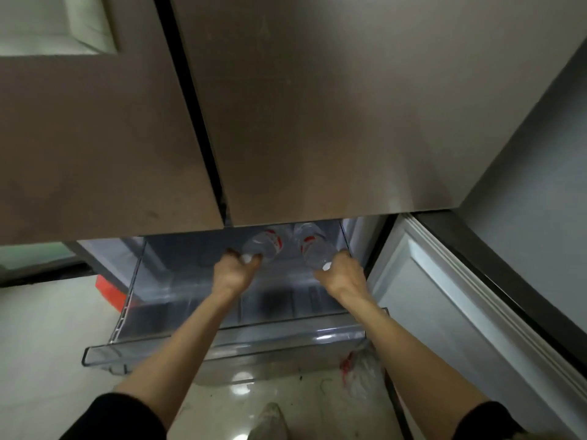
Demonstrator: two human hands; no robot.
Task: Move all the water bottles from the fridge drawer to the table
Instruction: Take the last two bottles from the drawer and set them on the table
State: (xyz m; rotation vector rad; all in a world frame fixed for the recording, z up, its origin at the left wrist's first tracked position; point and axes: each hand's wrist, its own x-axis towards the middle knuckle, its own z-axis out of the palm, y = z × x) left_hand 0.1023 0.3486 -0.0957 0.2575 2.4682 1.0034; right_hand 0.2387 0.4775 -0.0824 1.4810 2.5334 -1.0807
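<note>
A clear plastic fridge drawer [222, 344] is pulled out below the closed upper fridge doors [301, 122]. Two clear water bottles with red-and-white labels and white caps lie at the drawer's back, partly hidden under the doors. My left hand [233, 273] is closed around the cap end of the left bottle [265, 246]. Around the neck of the right bottle [314, 249], my right hand [343, 274] is closed. Both forearms reach over the drawer's front rim. No table is in view.
The lower fridge door [444, 312] stands open on the right, close to my right arm. A crumpled plastic bag [359, 373] lies on the glossy floor beneath the drawer. A red object [109, 290] sits on the floor to the left. My shoe [270, 420] shows at the bottom.
</note>
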